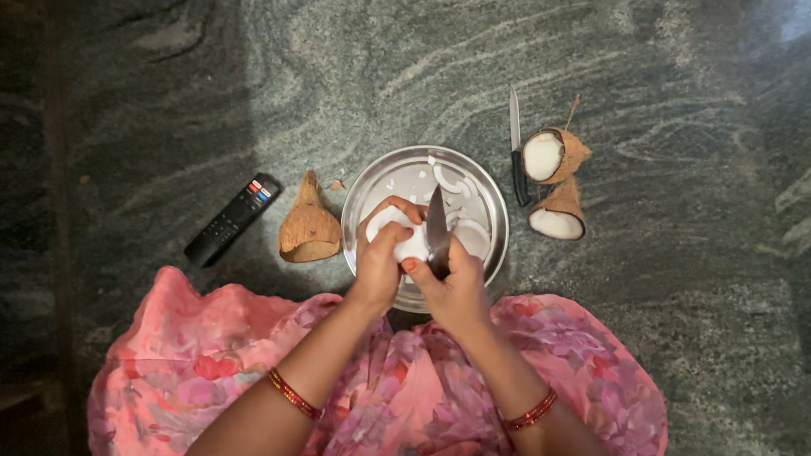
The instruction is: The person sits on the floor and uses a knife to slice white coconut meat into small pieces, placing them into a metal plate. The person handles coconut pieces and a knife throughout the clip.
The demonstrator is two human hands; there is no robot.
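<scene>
My left hand (pixel 381 259) grips a white piece of coconut flesh (pixel 405 242) over a round steel plate (pixel 490 205) on the stone floor. My right hand (pixel 453 291) holds a knife (pixel 437 230), its blade pointing away from me and lying against the white piece. Several thin white coconut slices (pixel 447 179) lie in the plate's far half.
An empty brown coconut shell (pixel 308 228) sits left of the plate, with a black remote control (pixel 233 219) further left. To the right are two coconut halves with white flesh (pixel 543 157) (pixel 559 218) and a second knife (pixel 518 151). Pink floral cloth (pixel 397 394) covers my lap.
</scene>
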